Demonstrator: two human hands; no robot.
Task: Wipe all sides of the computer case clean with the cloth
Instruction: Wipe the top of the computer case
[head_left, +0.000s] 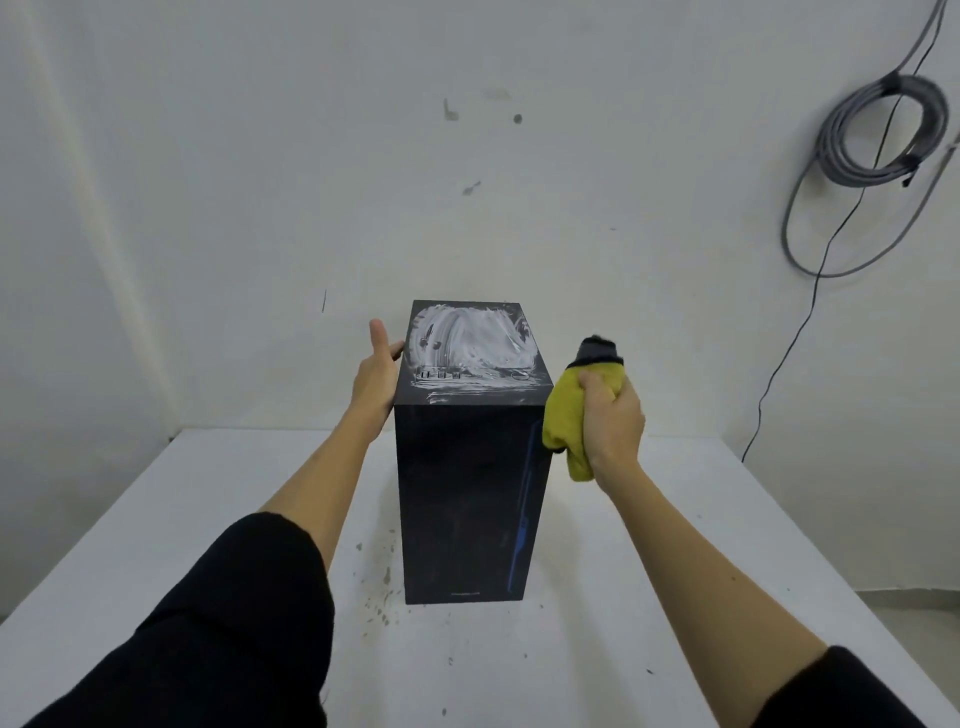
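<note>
While the black computer case (470, 499) stood upright near the middle of the white table (156, 545), the person reached toward it with both arms, black sleeves (228, 623) pushed up past the elbows. Its top panel was smeared with whitish, swirled streaks, and a row of small ports showed along the near edge of that panel. A thin blue line ran down the near face close to its right edge. The left hand (375, 371) lay flat against the upper left side of the case, fingers straight and together, thumb lifted clear above the top edge. The right hand (613, 421) was held just beside the upper right corner of the case, its fingers curled tight around a bunched yellow cloth (563, 421) with a dark grey part sticking out above the fist. Whether the cloth touched the case's right side I could not tell. Dark specks and scuffs marked the table just left of the case's base. On the white wall at the far right hung a coil of grey cable (878, 135), and a thin black wire trailed down from it.
</note>
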